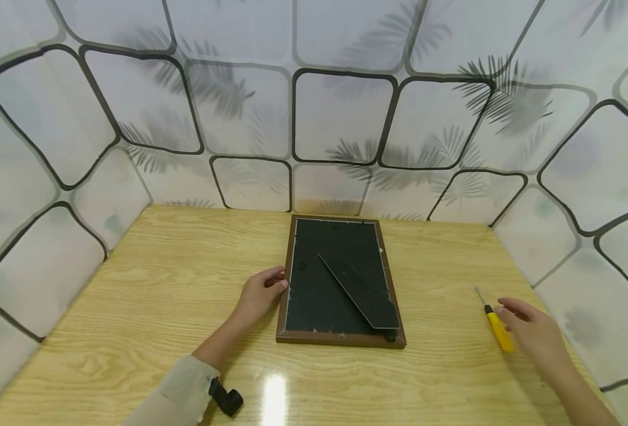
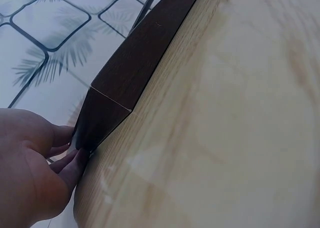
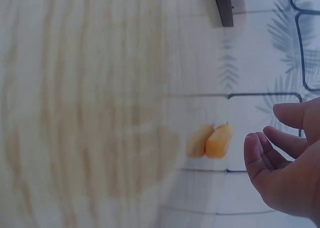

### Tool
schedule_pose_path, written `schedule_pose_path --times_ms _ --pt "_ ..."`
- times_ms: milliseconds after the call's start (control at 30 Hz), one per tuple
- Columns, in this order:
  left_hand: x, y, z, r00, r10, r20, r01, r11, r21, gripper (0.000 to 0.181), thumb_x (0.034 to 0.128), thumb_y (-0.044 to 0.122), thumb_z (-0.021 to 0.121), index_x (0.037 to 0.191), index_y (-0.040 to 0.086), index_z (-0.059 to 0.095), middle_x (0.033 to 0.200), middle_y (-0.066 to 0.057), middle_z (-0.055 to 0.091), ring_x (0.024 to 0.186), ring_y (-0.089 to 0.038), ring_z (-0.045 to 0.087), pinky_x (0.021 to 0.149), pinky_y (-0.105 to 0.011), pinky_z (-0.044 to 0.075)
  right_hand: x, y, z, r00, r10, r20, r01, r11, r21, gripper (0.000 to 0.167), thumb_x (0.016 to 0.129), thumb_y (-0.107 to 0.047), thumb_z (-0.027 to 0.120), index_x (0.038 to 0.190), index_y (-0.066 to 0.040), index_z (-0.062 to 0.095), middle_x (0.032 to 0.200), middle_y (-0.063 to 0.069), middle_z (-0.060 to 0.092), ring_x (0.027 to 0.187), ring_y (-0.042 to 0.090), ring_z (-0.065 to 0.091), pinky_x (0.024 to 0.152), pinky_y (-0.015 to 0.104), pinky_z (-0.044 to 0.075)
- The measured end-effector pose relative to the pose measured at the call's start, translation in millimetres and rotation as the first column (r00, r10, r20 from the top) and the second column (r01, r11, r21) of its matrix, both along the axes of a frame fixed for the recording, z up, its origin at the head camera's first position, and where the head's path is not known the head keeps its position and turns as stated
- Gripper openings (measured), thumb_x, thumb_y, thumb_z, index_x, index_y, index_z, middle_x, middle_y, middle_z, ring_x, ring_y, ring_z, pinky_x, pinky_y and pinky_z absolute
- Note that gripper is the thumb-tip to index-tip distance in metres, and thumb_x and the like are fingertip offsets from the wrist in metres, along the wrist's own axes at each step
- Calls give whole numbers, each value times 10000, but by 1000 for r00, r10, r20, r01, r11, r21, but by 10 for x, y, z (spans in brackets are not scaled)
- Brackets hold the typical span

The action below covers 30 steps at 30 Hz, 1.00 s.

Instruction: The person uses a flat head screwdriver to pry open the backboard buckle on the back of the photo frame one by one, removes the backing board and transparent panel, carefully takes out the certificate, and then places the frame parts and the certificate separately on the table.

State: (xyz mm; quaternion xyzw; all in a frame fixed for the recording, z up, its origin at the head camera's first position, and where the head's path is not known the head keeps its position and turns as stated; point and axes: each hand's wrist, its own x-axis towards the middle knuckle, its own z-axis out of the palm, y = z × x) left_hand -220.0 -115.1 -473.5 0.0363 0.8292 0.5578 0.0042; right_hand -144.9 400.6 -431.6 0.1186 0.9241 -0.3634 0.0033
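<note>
A picture frame [image 1: 340, 278] with a brown border lies back side up on the wooden table. Its black stand flap [image 1: 364, 293] lies slanted across the black backing. My left hand [image 1: 260, 294] grips the frame's left edge with thumb and fingertips; the left wrist view shows these fingers [image 2: 75, 160] at the dark border [image 2: 125, 63]. At the right, a screwdriver with a yellow handle [image 1: 499, 331] lies on the table. Just to its right hovers my right hand [image 1: 537, 337], fingers loosely bent, holding nothing. In the right wrist view, the handle [image 3: 218, 142] shows apart from the fingertips.
Patterned light panels [image 1: 340, 118] enclose the table [image 1: 186, 284] at the back and both sides. The frame's top edge lies close to the back panel. A black device [image 1: 227, 397] is strapped at the left wrist, by the sleeve [image 1: 180, 387].
</note>
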Motion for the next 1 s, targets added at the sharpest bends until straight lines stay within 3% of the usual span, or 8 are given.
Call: schedule_pose_path --times_ms 167,300,433,567,767,1000 --pt "2 0 -2 1000 -3 -3 3 1000 3 408 986 96 636 1384 15 601 1209 -156 684 1147 -299 634 988 -461 521 36 145 -31 1000 -6 9 5 998 65 661 1036 -475 510 1425 60 506 1181 175 693 762 -90 555 642 226 532" --pt "10 1 3 1000 -4 -6 4 1000 -4 407 991 97 628 1387 6 596 1220 -165 684 1164 -311 629 998 -469 516 32 226 -44 996 6 85 -13 996 87 722 1038 -510 472 1440 90 466 1312 324 583 842 70 619 677 296 526" --pt "25 2 11 1000 -3 -6 3 1000 -15 411 994 96 621 1392 -1 588 1236 -174 678 1177 -323 624 1001 -474 515 -3 236 -83 992 8 125 -20 995 103 763 1023 -545 479 1434 98 469 1341 338 557 1009 355 639 723 366 550" --pt "38 7 22 1000 5 1 -4 1000 -8 410 996 91 615 1393 -7 585 1246 -181 672 1175 -323 624 995 -472 519 -43 213 -110 987 23 158 -35 996 78 796 1016 -566 480 1442 107 454 1376 356 525 1148 489 564 787 428 564" --pt "56 29 20 1000 14 1 -14 1000 4 404 985 79 631 1374 -25 596 1233 -184 681 1157 -315 634 983 -459 527 -68 186 -124 982 54 181 -74 992 106 817 1015 -584 466 1429 121 459 1410 359 499 1226 559 490 881 553 518" --pt "54 45 7 1000 9 14 -9 1000 1 403 989 86 628 1379 -10 596 1244 -174 679 1160 -307 638 975 -440 538 -53 163 -148 988 83 129 -103 983 154 744 1004 -535 541 1356 120 536 1324 354 574 1103 493 594 779 464 549"
